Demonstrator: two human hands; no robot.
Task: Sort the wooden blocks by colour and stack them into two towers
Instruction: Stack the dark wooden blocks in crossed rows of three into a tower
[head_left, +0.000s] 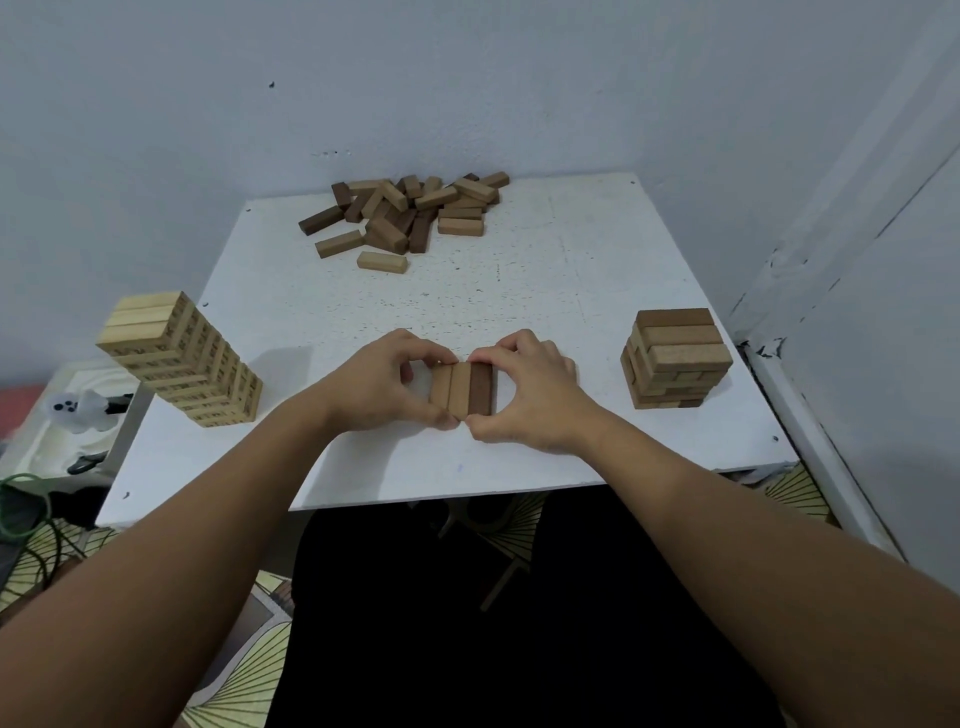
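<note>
Brown three-block row (461, 388), long axes pointing away, is pinched between left hand (387, 384) and right hand (530, 392); brown tower (675, 358) stands rightward, nearer the right hand.

On the square white tabletop (571, 291), a row of three oblong wooden blocks (462, 389) lies at the near middle. Left of that row stands a tall pale wooden block tower (182, 358); right of it, a shorter brown wooden block tower (675, 358); behind it, a loose heap of wooden blocks (405, 213).
</note>
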